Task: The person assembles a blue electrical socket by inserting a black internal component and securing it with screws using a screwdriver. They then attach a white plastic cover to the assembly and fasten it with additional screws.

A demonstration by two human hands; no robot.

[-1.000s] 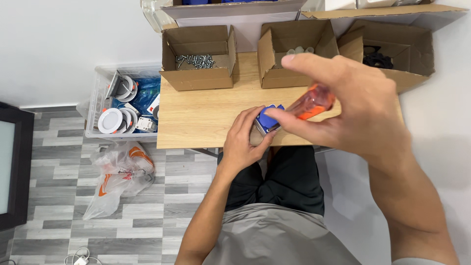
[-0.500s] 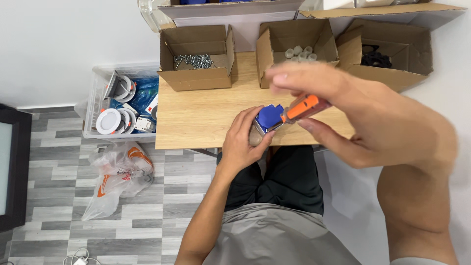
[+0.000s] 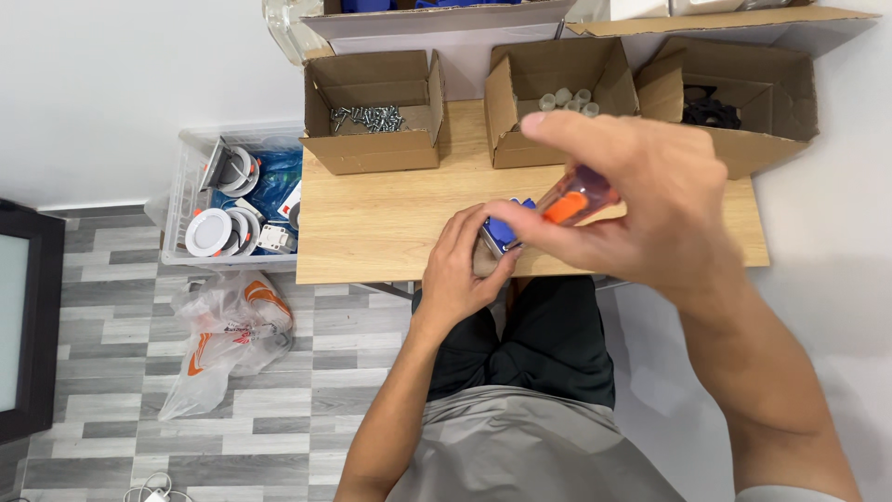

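A: Nearest, the right hand (image 3: 650, 209) was raised over the table's near edge, fingers pinched tight around an orange-handled screwdriver (image 3: 573, 199).

B: And the left hand (image 3: 463, 270)?

A: It was curled closed around a small blue-topped part (image 3: 499, 232) at the near edge of the wooden table (image 3: 372, 232), the screwdriver pointing down at it.

B: Farther back?

A: Three open cardboard boxes sat along the far side: screws in the left box (image 3: 372, 116), pale caps in the middle box (image 3: 557, 93), dark pieces in the right box (image 3: 734, 102). Left of the table, a clear bin (image 3: 190, 186) held round white fittings, with a plastic bag (image 3: 228, 335) on the floor nearer.
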